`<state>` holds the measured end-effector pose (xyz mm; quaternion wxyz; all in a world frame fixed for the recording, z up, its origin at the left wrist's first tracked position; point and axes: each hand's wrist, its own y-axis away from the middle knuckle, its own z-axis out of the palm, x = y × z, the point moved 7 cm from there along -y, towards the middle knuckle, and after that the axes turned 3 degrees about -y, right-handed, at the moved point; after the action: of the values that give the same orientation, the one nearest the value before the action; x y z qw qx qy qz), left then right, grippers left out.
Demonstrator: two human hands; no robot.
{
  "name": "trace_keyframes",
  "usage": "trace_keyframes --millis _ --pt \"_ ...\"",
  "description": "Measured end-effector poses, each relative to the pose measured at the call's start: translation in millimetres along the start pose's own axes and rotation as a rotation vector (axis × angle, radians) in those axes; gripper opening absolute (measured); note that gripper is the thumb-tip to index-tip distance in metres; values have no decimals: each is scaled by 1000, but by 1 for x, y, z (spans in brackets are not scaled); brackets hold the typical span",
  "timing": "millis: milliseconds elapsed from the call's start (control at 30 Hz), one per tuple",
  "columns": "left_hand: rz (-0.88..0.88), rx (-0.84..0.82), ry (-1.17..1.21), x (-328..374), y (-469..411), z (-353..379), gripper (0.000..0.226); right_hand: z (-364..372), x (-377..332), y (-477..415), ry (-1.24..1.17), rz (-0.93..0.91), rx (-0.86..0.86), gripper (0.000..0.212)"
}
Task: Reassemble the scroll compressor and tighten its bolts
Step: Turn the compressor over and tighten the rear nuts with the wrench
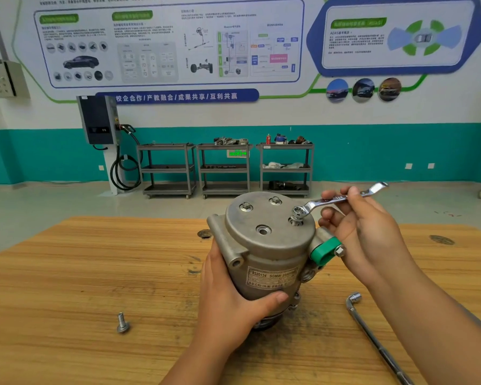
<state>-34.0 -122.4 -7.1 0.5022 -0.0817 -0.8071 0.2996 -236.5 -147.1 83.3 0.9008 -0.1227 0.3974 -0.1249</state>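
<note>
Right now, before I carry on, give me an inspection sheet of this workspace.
Surface: wooden table, scuffed and stained.
Job's things: compressor upright; two seated bolts in its lid, third bolt raised under the spanner, one hole empty.
Clutter: loose bolt at left, L-shaped socket wrench at right.
Grips: left hand holds the compressor body; right hand holds the spanner handle.
Cables: charger cable hangs below the wall charger.
Surroundings: three carts against a teal wall, posters above.

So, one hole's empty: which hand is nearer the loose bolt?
Left. The left hand grips the scroll compressor right of the loose bolt; the right hand holds the ring wrench farther right.
</note>
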Motion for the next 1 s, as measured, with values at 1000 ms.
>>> trace_keyframes --millis 1000 --pt "-3 7 -11 -5 -1 1 126 22 -22 47 543 -859 -150 23"
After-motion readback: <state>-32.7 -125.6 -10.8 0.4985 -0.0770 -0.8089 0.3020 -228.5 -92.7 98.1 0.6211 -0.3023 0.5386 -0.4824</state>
